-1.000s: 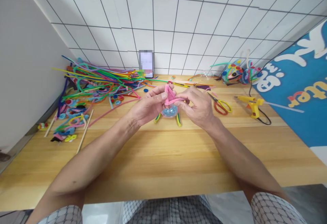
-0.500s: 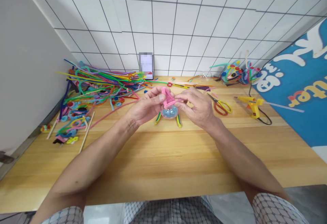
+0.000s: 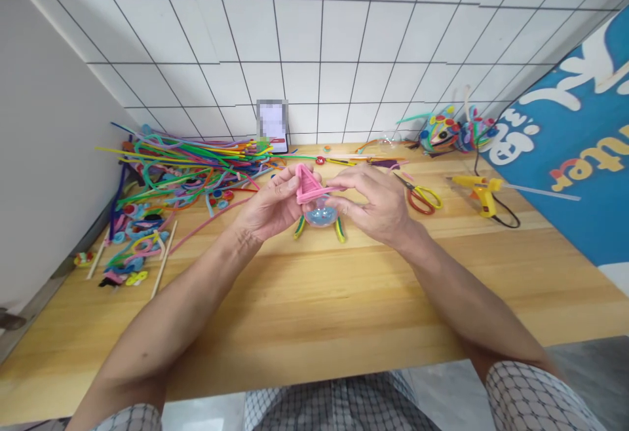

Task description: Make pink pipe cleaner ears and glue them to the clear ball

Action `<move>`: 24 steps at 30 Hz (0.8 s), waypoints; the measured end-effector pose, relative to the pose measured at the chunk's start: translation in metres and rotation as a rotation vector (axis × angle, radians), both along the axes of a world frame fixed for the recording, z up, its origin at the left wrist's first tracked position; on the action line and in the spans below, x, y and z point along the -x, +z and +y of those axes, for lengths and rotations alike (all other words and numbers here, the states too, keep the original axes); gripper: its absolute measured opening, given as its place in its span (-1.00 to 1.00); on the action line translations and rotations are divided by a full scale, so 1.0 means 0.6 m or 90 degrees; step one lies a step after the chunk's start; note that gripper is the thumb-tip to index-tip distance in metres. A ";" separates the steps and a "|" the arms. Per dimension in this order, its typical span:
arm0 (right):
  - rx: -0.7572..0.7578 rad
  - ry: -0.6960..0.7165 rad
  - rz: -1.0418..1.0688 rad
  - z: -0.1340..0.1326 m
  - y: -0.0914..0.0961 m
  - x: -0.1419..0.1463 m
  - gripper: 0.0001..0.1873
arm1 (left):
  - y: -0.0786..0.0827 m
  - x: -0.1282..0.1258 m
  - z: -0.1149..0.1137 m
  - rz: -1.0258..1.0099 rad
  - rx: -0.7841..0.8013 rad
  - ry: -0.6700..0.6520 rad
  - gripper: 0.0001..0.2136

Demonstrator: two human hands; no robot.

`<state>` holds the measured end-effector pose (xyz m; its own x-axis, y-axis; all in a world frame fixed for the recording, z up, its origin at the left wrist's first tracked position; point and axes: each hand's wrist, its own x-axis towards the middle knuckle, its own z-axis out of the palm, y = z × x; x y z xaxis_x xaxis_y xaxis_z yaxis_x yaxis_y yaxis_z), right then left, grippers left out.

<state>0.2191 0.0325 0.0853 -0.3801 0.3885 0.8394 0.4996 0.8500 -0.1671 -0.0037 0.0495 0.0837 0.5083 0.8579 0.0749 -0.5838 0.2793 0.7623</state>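
A pink pipe-cleaner triangle (image 3: 308, 185) is pinched between both hands above the wooden table (image 3: 314, 300). My left hand (image 3: 268, 203) grips its left side with thumb and fingers closed. My right hand (image 3: 373, 202) pinches its right end, fingers curled. Just below the triangle sits a small blue round piece (image 3: 319, 215) with green-yellow pipe-cleaner legs, resting on the table between my hands.
A heap of coloured pipe cleaners (image 3: 187, 162) and small buttons covers the left back of the table. Red-and-yellow scissors (image 3: 421, 196) and a yellow glue gun (image 3: 481, 192) with its cord lie to the right. Finished colourful figures (image 3: 452, 131) stand at the back; a phone (image 3: 272, 126) leans on the tiled wall.
The pink piece has been turned and pressed into a flatter triangle between my fingers. The camera has tipped slightly, shifting the scene; both hands stay in the same spot.
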 end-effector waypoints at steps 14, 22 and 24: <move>0.011 0.010 -0.021 -0.002 -0.006 0.006 -0.89 | -0.005 -0.001 0.000 0.037 -0.030 -0.013 -0.64; 0.045 0.017 -0.013 0.007 -0.013 0.000 -0.88 | -0.006 0.000 0.002 0.041 -0.035 -0.011 -0.64; 0.042 0.015 -0.009 0.008 -0.015 -0.001 -0.89 | -0.007 0.001 0.003 0.040 -0.037 -0.011 -0.65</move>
